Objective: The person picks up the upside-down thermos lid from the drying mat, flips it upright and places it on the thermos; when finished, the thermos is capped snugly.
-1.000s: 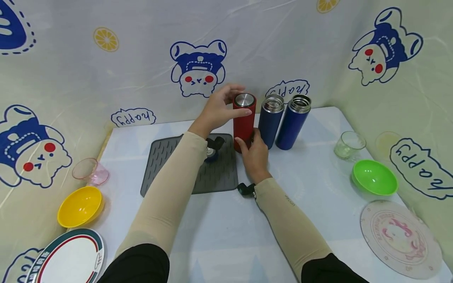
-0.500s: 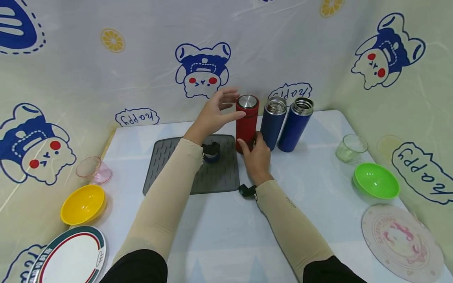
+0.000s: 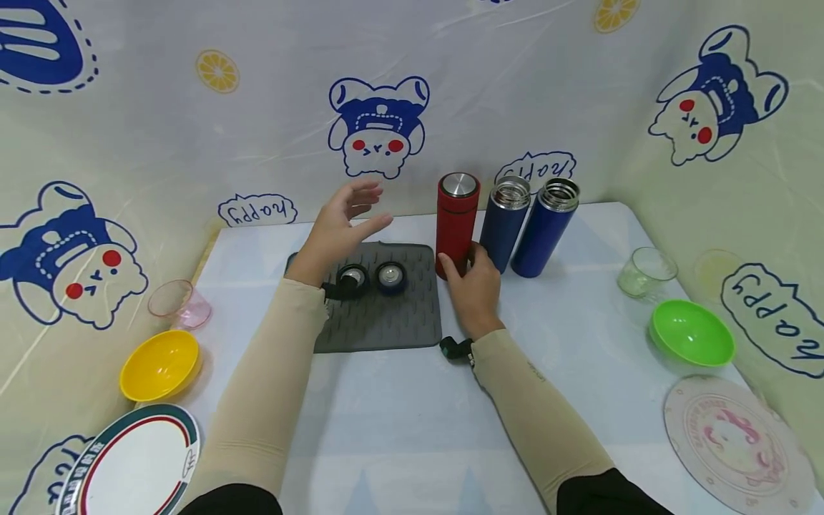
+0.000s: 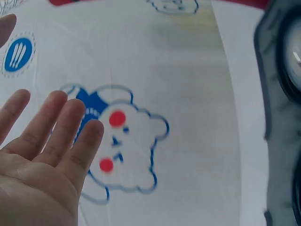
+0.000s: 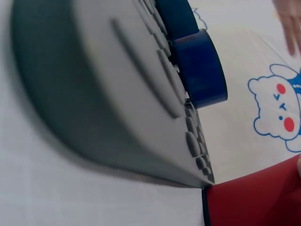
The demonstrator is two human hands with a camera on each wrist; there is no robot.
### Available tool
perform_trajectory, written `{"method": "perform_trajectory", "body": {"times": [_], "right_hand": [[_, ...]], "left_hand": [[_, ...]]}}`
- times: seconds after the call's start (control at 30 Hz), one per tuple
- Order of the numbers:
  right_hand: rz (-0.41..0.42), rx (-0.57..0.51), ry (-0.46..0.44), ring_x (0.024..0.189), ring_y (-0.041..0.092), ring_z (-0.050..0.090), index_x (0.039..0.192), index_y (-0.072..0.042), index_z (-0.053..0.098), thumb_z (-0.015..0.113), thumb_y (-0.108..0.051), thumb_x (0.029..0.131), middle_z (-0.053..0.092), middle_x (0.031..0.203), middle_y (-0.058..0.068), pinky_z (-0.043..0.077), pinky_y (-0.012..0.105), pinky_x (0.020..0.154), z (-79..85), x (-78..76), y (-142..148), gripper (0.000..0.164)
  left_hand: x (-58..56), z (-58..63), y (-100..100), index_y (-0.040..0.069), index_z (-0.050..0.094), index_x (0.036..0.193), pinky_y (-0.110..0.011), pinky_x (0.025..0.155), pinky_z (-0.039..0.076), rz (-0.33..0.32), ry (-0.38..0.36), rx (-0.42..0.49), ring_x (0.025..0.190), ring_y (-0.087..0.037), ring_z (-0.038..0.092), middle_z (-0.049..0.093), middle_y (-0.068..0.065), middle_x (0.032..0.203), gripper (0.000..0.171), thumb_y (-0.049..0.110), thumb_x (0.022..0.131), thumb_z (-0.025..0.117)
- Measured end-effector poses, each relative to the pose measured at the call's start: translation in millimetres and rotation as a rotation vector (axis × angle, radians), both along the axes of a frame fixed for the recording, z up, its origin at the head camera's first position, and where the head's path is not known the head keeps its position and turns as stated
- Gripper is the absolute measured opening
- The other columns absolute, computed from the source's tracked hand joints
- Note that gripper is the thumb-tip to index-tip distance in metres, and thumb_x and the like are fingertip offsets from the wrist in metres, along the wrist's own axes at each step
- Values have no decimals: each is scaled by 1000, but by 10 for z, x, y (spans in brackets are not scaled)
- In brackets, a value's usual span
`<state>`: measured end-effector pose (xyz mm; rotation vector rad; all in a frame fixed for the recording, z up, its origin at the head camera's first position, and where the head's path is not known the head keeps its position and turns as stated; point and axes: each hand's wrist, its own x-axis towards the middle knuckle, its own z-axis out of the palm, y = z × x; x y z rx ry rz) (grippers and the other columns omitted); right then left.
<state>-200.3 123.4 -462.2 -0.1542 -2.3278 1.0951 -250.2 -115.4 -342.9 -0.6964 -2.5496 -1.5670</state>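
Observation:
A red thermos bottle (image 3: 455, 214) with a steel-topped lid stands upright, right of the grey ridged mat (image 3: 412, 325). My right hand (image 3: 475, 293) holds it low, thumb on the left side; some fingers are hidden behind it. My left hand (image 3: 337, 232) is over the mat's back left part, fingers spread and holding nothing. In the left wrist view, that hand (image 4: 42, 174) shows its bare palm. Two round dark-blue lids, one left (image 3: 352, 279) and one right (image 3: 390, 277), sit on the mat. Two blue thermos bottles, one darker (image 3: 503, 225) and one brighter (image 3: 543, 229), stand lidless beside the red one.
At the left are a pink glass (image 3: 187, 309), a yellow bowl (image 3: 161, 365) and a green-rimmed plate (image 3: 138, 465). A clear glass (image 3: 646, 273), a green bowl (image 3: 692, 332) and a pink-patterned plate (image 3: 734, 436) lie to the right. A printed curtain (image 3: 283, 129) hangs behind the table.
My left hand has moved leftward, away from the top of the red thermos bottle, uncovering both lids on the mat. The right hand keeps its hold low on the bottle.

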Motion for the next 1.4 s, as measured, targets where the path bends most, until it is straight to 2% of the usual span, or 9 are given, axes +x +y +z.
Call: {"method": "perform_trajectory", "body": {"times": [0.13,0.33,0.53,0.63,0.8,0.93,1.1,1.23,1.4], "right_hand": [[1,-7,-3,99,18,59,122,-7,54,64,-53,82,62,113,5,50,32,82,9,23,33,61],[26,-4,-17,102,20,58,121,-6,55,64,-50,84,61,114,7,49,35,84,29,73,71,58],[25,3,-38,100,19,58,120,-4,56,65,-49,84,62,113,10,48,35,85,47,136,105,59],[20,7,-57,101,18,58,120,-3,56,64,-51,83,62,112,9,48,34,86,40,164,118,61],[28,12,-57,100,18,58,121,-2,55,64,-52,84,62,111,9,47,35,87,20,191,121,63],[32,14,-25,96,19,59,119,0,56,65,-49,83,63,107,10,48,36,85,16,217,115,61],[38,8,11,94,19,62,116,0,58,68,-45,83,65,105,11,49,34,84,40,254,113,56],[49,11,16,94,19,63,116,0,58,68,-43,83,65,105,10,49,33,84,57,274,108,56],[69,12,41,94,19,63,117,2,57,69,-41,83,65,105,12,49,31,84,73,297,98,56]], "left_hand": [[89,-114,-231,25,43,137,-31,99,37,20,6,-44,120,-12,46,50,7,130,67,45,80,71],[239,-408,-615,25,39,140,-41,100,36,90,-62,-139,123,-21,44,47,4,133,71,47,80,70],[341,-639,-831,20,36,142,-46,101,33,134,-126,-138,125,-27,41,45,-1,136,80,51,77,71],[360,-732,-862,18,33,144,-48,101,33,129,-170,-173,126,-31,39,43,-3,139,86,51,75,74],[340,-895,-844,18,31,146,-51,99,33,87,-226,-327,129,-31,34,36,-3,144,96,50,70,79],[310,-992,-795,19,37,144,-52,98,34,81,-194,-402,126,-29,38,40,-3,141,94,47,66,82],[286,-1031,-719,19,43,141,-53,99,33,109,-107,-436,127,-29,37,41,-4,140,92,47,64,84],[270,-1057,-690,18,42,141,-54,99,33,123,-122,-437,128,-29,36,40,-4,141,94,49,63,83],[265,-1076,-672,19,45,140,-52,97,36,143,-158,-395,122,-28,43,44,-4,138,89,47,64,84]]}}
